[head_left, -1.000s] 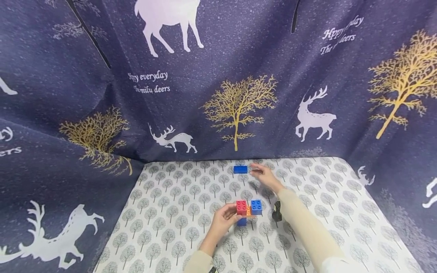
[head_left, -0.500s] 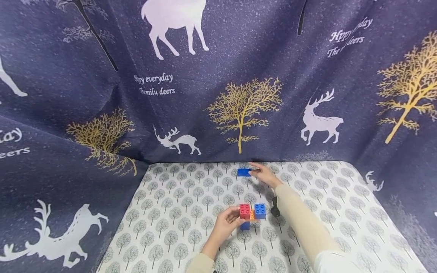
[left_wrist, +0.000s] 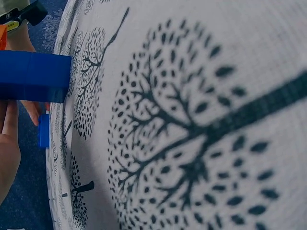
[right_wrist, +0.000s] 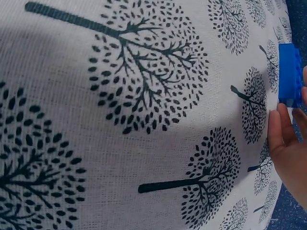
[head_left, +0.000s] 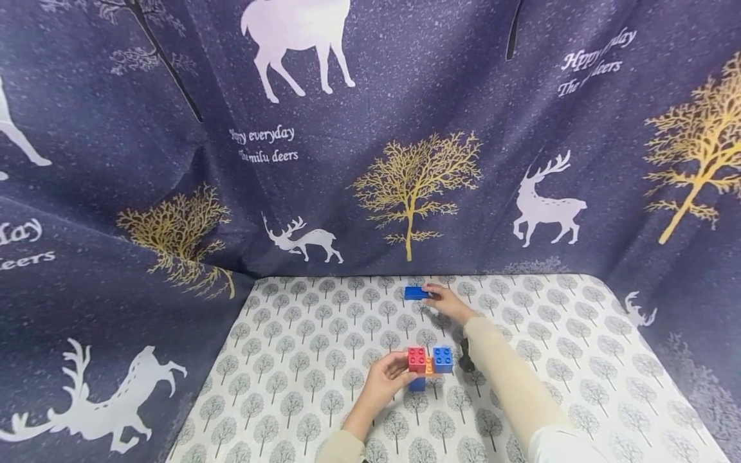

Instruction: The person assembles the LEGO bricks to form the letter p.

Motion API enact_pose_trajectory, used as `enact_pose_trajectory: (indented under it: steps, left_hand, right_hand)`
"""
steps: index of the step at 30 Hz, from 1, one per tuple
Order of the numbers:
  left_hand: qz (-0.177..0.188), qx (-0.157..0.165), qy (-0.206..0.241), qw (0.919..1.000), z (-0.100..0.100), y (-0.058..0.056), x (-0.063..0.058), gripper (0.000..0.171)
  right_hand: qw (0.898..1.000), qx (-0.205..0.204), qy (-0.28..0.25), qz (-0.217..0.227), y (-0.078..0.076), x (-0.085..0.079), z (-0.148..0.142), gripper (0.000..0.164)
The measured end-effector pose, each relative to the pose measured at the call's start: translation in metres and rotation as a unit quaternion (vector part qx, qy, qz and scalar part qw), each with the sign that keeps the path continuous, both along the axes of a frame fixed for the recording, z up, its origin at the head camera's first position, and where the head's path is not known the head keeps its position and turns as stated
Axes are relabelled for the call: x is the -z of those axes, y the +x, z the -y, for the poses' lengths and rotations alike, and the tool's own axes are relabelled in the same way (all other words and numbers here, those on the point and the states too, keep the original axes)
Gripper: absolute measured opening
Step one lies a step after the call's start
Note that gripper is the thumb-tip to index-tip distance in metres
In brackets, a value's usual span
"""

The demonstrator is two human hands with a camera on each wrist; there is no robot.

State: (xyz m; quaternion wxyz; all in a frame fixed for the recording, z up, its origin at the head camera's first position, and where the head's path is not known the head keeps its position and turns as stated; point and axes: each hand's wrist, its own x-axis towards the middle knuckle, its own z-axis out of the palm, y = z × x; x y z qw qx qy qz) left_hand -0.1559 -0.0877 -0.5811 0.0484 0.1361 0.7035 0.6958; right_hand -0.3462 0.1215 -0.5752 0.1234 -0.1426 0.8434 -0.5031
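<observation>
My left hand (head_left: 383, 381) holds a small toy-brick build by its left side. The build has a red brick (head_left: 416, 359) and a blue brick (head_left: 443, 359) on top of an orange piece (head_left: 429, 366). Below them is another blue brick (head_left: 417, 384), which looms large in the left wrist view. At the far side of the table, my right hand (head_left: 447, 302) pinches the right end of a long, flat-lying blue brick (head_left: 414, 293). The right wrist view shows this blue brick (right_wrist: 289, 74) at the fingertips, its studs facing right.
The table is covered by a white cloth (head_left: 301, 386) printed with grey trees. Behind it and along the left and right hangs a dark blue curtain (head_left: 324, 173) with deer and trees. A black wrist device (head_left: 466, 355) sits by the right sleeve.
My right hand has moved left onto the end of the long blue brick, and its fingers have closed on it. The left hand keeps its hold on the build; the head view has shifted slightly.
</observation>
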Motion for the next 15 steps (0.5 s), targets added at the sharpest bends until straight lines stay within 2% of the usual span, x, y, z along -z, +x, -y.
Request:
enact_pose_trajectory:
  steps: [4,8,11,15]
  left_hand:
    - [0.007,-0.001,-0.007,0.9999,0.0,0.001,-0.002,0.039]
    - [0.008,-0.003,-0.01,0.9999,0.0,0.001,-0.004,0.039]
    - [0.007,-0.002,-0.011,0.9999,-0.001,0.002,-0.004,0.039]
    - [0.009,-0.002,-0.009,0.9999,0.0,0.003,-0.005,0.039]
  right_hand:
    - [0.999,0.004,-0.014,-0.029,0.002,0.003,-0.003,0.043]
    - [0.996,0.032,-0.036,-0.072,0.004,0.009,-0.006,0.036]
    - [0.995,0.068,-0.039,-0.069,0.005,0.013,-0.006,0.032]
    - [0.993,0.105,-0.026,-0.041,0.007,0.014,-0.004,0.029]
